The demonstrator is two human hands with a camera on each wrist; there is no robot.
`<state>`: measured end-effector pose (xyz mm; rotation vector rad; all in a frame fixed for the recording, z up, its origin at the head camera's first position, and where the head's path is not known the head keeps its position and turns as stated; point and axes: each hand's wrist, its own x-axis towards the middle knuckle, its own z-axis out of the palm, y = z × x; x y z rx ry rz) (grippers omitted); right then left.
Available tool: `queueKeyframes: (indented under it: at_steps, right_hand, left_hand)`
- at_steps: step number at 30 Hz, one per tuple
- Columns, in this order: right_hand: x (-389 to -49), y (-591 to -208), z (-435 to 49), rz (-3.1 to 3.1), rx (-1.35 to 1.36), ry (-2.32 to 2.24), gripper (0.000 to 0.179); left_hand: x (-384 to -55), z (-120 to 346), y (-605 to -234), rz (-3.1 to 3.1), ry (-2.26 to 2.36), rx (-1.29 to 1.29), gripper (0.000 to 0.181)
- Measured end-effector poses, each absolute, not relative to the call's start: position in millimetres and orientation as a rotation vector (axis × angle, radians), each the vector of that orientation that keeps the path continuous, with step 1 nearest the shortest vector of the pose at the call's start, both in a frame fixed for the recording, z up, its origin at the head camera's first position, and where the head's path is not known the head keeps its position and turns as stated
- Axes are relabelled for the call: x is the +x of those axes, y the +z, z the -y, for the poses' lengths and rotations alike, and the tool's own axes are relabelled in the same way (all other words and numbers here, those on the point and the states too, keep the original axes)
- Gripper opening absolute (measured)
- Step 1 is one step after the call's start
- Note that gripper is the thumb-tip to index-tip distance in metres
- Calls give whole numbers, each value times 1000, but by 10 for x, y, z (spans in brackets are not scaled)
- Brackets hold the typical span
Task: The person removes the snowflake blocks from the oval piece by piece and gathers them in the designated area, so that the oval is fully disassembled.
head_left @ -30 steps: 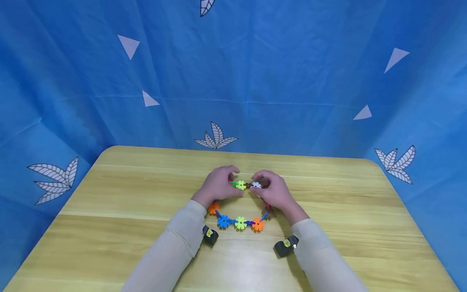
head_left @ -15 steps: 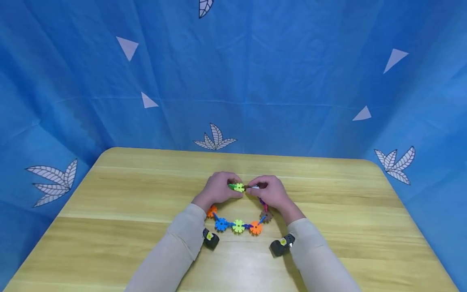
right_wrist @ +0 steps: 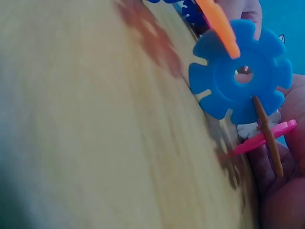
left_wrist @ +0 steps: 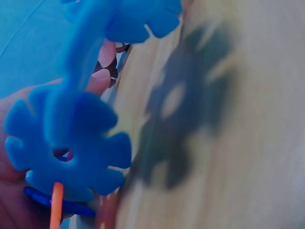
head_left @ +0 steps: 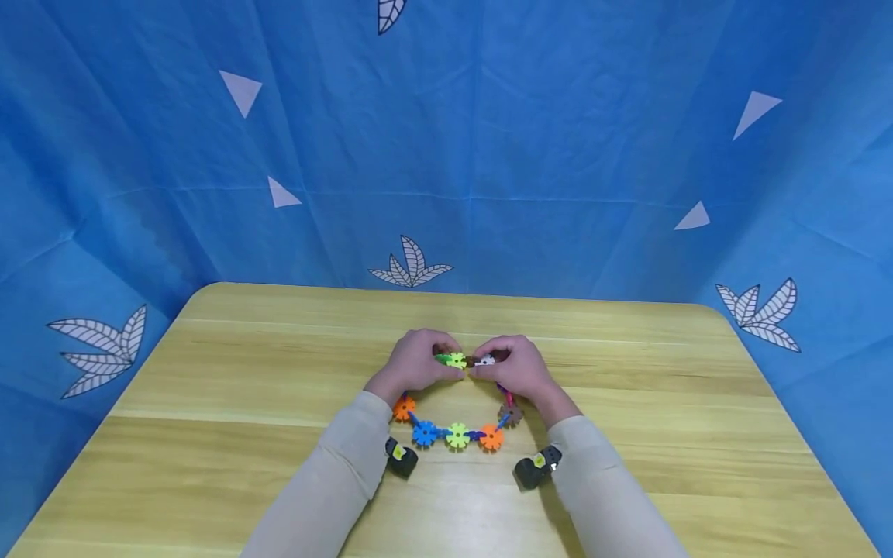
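A ring of interlocking plastic snowflake discs lies in front of me in the head view. At its far side my left hand [head_left: 417, 363] pinches the chain by a green disc [head_left: 443, 359], beside a yellow-green disc [head_left: 456, 360]. Opposite it, my right hand [head_left: 518, 367] pinches the chain around a white disc [head_left: 485, 360], thumb and index at the dark brown disc between the two. The near side shows a blue disc [head_left: 424, 434], another yellow-green one and an orange disc [head_left: 491, 438]. Close in the right wrist view are a blue disc [right_wrist: 214, 86] and a pink disc [right_wrist: 257, 142].
The chain rests on a light wood table [head_left: 209, 434]. Behind the table hangs a blue cloth [head_left: 558, 139] with leaf and triangle prints. A black wrist camera [head_left: 401, 459] sits under the left sleeve, another [head_left: 533, 469] by the right sleeve.
Over the last second my hands have drawn closer together, the right fingers shifting left to the dark brown disc. The ring's near side has slid slightly toward me. Since half a second ago little has moved.
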<state>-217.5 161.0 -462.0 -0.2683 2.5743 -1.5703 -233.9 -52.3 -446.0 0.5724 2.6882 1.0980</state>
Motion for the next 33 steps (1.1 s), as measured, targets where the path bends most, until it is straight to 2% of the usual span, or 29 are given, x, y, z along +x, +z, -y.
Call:
queueKeyframes:
  at_steps: [9, 24, 29, 33]
  right_hand:
    - [-2128, -4619, -1533, -2664, -233, -1534, 5]
    - [-2127, -4658, -1532, -2622, -327, -1618, 7]
    - [-2127, -4654, -1583, -2595, -290, -1696, 9]
    - [-2129, -4666, -1596, -2544, -316, -1731, 7]
  left_hand:
    - [-2300, 540, -4459, -2660, 1133, 571, 31]
    - [-2301, 604, -4540, -2604, 1238, 594, 34]
    - [-2290, 682, -4532, -2614, 1316, 515, 30]
    - [-2264, 660, -4507, -2705, 1174, 557, 28]
